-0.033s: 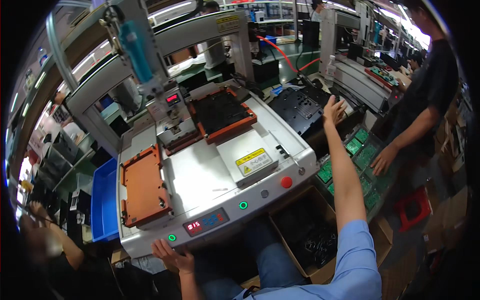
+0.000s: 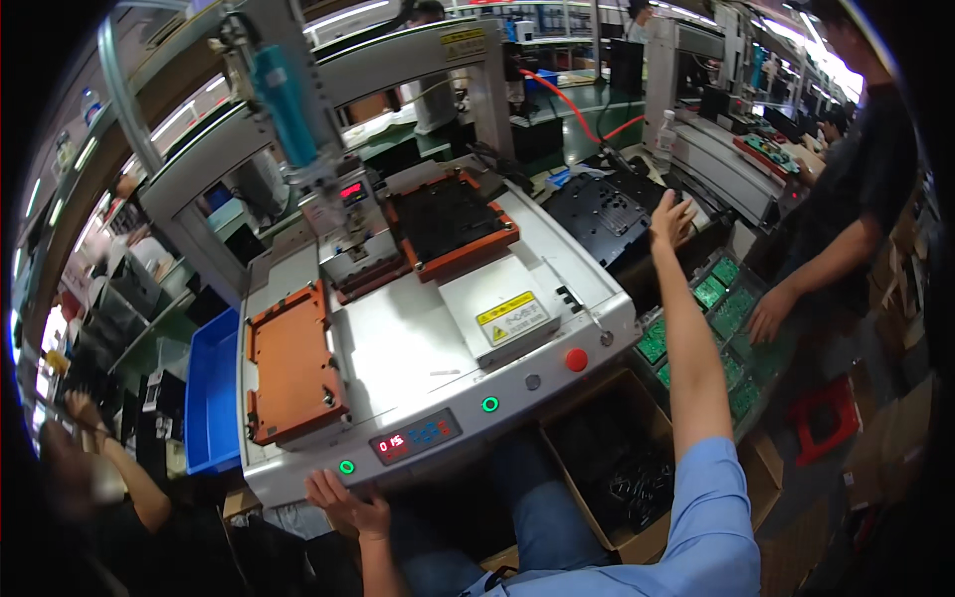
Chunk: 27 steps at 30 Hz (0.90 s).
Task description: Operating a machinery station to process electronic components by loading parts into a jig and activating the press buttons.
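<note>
A white benchtop machine (image 2: 438,338) stands in front of me. It carries an empty orange fixture (image 2: 293,363) on the left and a second orange fixture holding a black part (image 2: 448,224) further back. A blue driver head (image 2: 284,95) hangs above them. My left hand (image 2: 343,502) rests with loose fingers on the machine's front edge, just below a lit green button (image 2: 346,466), and holds nothing. My right hand (image 2: 671,219) is stretched far out to the right with fingers spread, at the edge of a black tray (image 2: 602,214). It is empty.
A red button (image 2: 576,359), another green button (image 2: 489,403) and a small red display (image 2: 415,436) sit on the front panel. A blue bin (image 2: 211,393) stands left, a cardboard box (image 2: 637,542) of black parts below right. Another person's hand (image 2: 771,313) rests on green circuit boards (image 2: 726,298).
</note>
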Motion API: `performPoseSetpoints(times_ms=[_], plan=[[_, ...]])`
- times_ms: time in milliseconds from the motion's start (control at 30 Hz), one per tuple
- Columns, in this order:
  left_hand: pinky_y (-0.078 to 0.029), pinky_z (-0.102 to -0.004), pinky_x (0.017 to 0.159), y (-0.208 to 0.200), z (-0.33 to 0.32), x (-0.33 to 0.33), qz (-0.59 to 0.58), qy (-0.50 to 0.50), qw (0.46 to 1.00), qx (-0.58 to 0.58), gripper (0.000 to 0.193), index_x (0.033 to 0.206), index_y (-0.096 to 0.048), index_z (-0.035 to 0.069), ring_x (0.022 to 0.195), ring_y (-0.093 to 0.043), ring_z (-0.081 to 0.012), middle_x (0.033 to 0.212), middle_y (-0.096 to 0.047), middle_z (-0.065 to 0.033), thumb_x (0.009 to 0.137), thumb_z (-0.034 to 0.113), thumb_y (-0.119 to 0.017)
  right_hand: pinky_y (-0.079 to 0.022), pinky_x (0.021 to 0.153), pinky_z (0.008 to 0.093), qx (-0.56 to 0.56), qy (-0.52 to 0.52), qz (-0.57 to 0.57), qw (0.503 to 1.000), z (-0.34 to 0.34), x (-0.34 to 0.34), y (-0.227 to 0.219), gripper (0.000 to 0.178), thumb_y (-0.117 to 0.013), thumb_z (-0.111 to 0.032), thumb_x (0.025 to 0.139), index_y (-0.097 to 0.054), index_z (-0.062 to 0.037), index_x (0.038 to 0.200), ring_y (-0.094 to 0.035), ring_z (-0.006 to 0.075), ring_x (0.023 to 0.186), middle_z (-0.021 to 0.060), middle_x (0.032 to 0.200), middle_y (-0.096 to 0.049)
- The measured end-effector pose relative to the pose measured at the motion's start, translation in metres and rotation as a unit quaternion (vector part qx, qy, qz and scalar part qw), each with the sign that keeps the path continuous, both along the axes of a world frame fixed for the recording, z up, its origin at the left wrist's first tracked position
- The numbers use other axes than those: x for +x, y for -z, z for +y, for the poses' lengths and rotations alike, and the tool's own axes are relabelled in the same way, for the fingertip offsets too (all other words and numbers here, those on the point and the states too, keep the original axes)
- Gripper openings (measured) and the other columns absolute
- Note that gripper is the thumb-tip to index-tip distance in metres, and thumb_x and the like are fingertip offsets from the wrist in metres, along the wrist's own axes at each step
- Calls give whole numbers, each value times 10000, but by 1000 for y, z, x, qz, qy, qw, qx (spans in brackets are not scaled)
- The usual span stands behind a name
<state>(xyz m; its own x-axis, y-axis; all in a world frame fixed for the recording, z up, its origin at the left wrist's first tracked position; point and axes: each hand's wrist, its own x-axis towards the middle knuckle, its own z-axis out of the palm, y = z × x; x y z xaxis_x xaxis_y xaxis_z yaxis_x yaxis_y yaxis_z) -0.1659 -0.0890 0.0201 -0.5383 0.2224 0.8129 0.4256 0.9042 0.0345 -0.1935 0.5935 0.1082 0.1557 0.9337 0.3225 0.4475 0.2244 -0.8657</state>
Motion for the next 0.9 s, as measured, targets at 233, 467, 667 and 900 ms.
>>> performPoseSetpoints(times_ms=[233,467,667,900], plan=[[-102,-552,1123,-2,4,1,17,21,1000,4,666,1407,-271,-4,1366,-229,-415,1439,-311,-222,900,362,-503,-274,1077,433,62,-81,44,994,-19,55,-1,675,-339,-546,954,-377,-27,1384,-370,347,1310,225,1432,-350],[-105,-535,1132,-8,6,10,-10,38,998,54,663,1401,-308,11,1371,-231,-407,1442,-321,-208,821,176,-583,-412,906,292,102,-341,187,916,-237,204,0,224,-435,-174,995,-552,7,1055,-532,154,951,73,1018,-563],[-265,-535,1091,-13,-42,22,-53,125,990,43,472,1306,-464,10,1318,-354,-398,1364,-436,-197,844,12,-558,-459,806,331,49,-418,-169,891,-384,267,88,209,-567,-132,920,-584,-24,1098,-588,240,937,125,1033,-609],[-339,-452,1027,52,-171,70,-170,-108,969,142,330,1210,-551,-15,1189,-469,-374,1231,-531,-197,885,44,-550,-403,951,424,125,-443,-257,850,-417,225,168,417,-578,-139,868,-500,80,1215,-527,405,1074,260,1158,-565]])
